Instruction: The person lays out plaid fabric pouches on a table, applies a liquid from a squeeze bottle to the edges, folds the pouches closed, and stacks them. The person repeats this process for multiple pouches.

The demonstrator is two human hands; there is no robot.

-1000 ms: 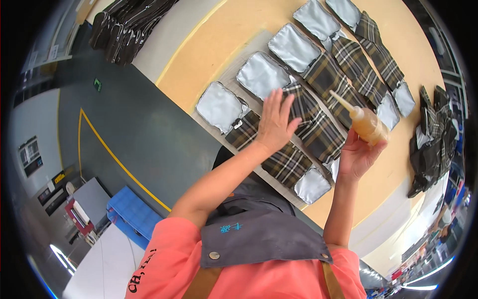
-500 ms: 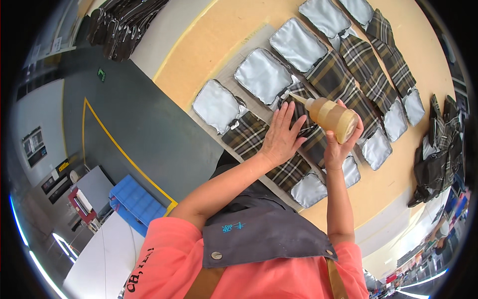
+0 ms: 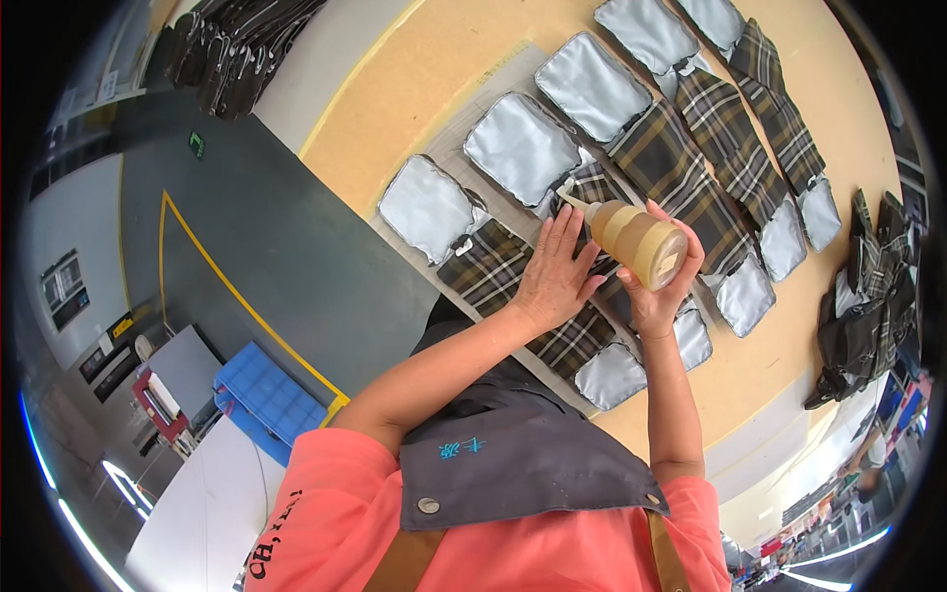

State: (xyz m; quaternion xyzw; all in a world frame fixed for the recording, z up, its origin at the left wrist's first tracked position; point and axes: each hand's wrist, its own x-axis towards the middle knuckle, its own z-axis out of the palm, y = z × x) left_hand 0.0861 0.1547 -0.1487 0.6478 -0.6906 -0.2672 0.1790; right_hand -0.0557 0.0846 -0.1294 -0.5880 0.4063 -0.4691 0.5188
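Note:
In my right hand [image 3: 663,286] is a glue bottle [image 3: 636,242] of clear plastic with a yellowish band and a thin nozzle. It is tilted, with the nozzle tip close to the edge of a plaid fabric piece [image 3: 595,187], beside a silvery lining panel [image 3: 521,148]. My left hand [image 3: 555,271] lies flat on that plaid strip, fingers stretched toward the nozzle. Whether any glue is coming out is too small to tell. A nearer plaid piece [image 3: 493,261] with a silvery panel [image 3: 427,209] lies to the left of my left hand.
Several more plaid pieces with silvery ends [image 3: 656,148] lie in rows across the tan table [image 3: 395,79]. Dark plaid items [image 3: 868,306] are heaped at the right, and a dark stack [image 3: 237,49] sits far left. A blue crate [image 3: 266,390] stands beyond the table's left edge.
My right hand and the bottle have moved a little left and nearer, bringing the nozzle closer to my left fingertips. My left hand has stayed nearly in place.

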